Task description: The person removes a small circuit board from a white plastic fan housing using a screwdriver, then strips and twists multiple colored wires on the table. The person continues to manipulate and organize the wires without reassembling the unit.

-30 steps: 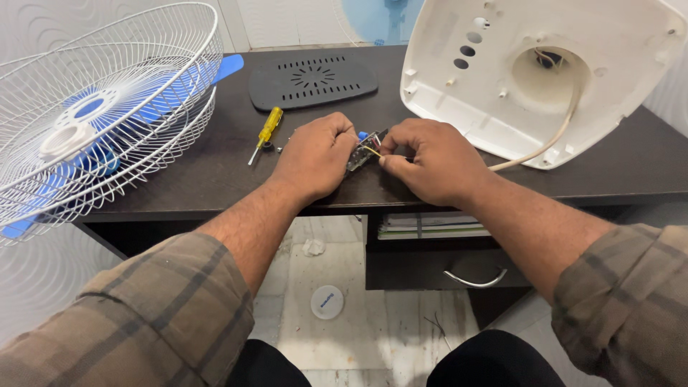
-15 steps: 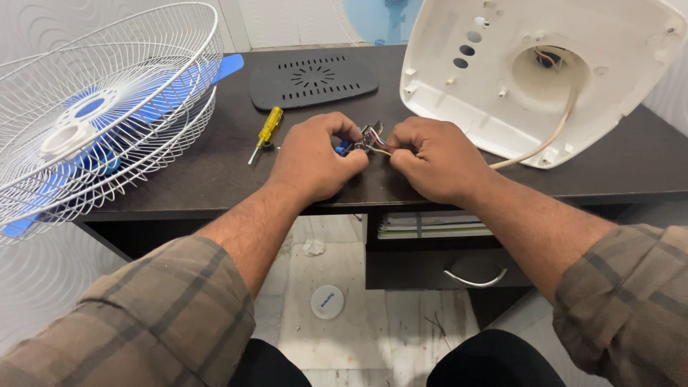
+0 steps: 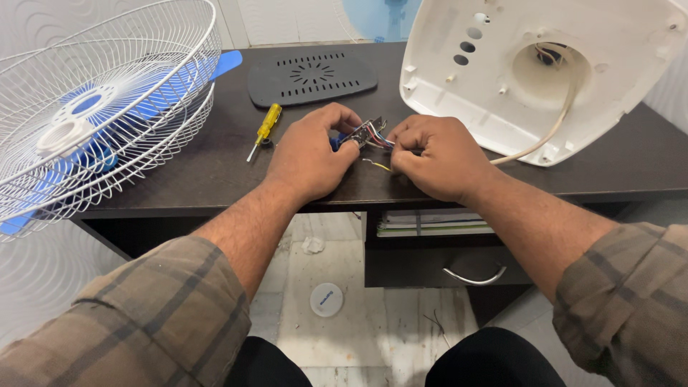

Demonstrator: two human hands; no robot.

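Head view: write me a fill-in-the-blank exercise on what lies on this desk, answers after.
1. Both hands, the left hand and the right hand, hold a small part trailing coloured ____.
2. The screwdriver by the left hand has a ____ handle.
3. The white wire fan guard encloses ____ blades.
4. The dark vented cover lies ____ on the desk.

Answers: wires; yellow; blue; flat

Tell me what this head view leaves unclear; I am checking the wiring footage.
- Small wired part: mostly hidden by left hand and right hand, too small to identify.
- Fan guard: cut off by left edge.
- White fan base: cut off by top edge.
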